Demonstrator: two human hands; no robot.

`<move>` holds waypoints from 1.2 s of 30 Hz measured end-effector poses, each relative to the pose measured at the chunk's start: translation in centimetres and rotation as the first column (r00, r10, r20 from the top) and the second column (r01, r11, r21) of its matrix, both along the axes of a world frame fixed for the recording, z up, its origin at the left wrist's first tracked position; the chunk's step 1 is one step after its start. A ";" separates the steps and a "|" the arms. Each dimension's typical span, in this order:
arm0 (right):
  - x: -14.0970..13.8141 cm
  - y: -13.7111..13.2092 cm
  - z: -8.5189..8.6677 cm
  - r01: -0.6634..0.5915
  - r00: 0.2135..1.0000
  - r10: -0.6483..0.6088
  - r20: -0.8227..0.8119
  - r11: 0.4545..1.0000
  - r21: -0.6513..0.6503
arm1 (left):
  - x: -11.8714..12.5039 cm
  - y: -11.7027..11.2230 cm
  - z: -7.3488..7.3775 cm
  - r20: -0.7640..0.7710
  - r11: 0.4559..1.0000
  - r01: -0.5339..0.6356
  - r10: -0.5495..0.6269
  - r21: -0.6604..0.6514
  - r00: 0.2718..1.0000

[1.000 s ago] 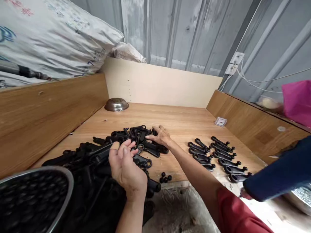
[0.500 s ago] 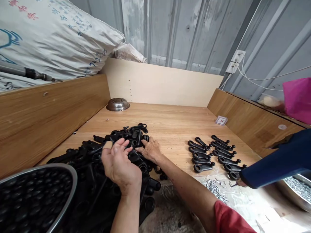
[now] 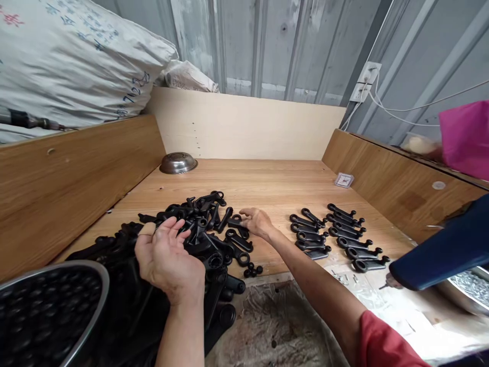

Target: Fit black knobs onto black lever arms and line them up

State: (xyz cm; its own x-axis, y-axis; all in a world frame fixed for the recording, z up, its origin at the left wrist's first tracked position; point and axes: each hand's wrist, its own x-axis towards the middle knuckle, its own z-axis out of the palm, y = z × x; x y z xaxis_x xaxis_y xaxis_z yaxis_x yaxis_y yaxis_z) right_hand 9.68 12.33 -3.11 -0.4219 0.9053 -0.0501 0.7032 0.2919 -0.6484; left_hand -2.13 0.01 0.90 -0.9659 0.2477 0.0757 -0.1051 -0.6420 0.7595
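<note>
Black crank handles [image 3: 241, 241] near the surface [image 3: 267, 188] front edge separate best singly; left hand [image 3: 170, 260] fingers loosely spread, right hand [image 3: 258, 223] pinch unclear.

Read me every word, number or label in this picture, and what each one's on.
White sack: probably "7" in blue, then unclear marks; its other blue and red characters I can't read.
Small sack: printed marks, too blurred to read.
Square dial: marks too small to read.
No brand is legible.
</note>
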 end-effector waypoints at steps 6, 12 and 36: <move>0.3 0.2 0.4 0.003 0.991 0.008 0.136 0.997 -0.080 | 0.1 0.2 -0.1 0.033 1.000 0.027 -0.027 0.004 0.999; 3.3 -1.8 2.1 0.001 0.966 -0.050 -0.254 0.981 -0.192 | 1.3 0.8 -1.1 -0.022 0.952 0.270 -0.276 -0.146 0.961; 8.4 -8.9 3.2 -0.230 0.970 0.212 0.116 0.957 0.176 | 5.1 0.4 -1.2 0.189 0.665 0.738 -0.715 -0.113 0.673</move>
State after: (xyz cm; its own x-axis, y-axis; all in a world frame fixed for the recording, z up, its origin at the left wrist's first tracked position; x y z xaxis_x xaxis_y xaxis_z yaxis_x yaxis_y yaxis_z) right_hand 18.08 3.40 0.09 -0.6142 0.7868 0.0612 0.6630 0.5565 -0.5007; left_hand 2.96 0.40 -0.27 -0.4704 0.8718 -0.1368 -0.5790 -0.1878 0.7934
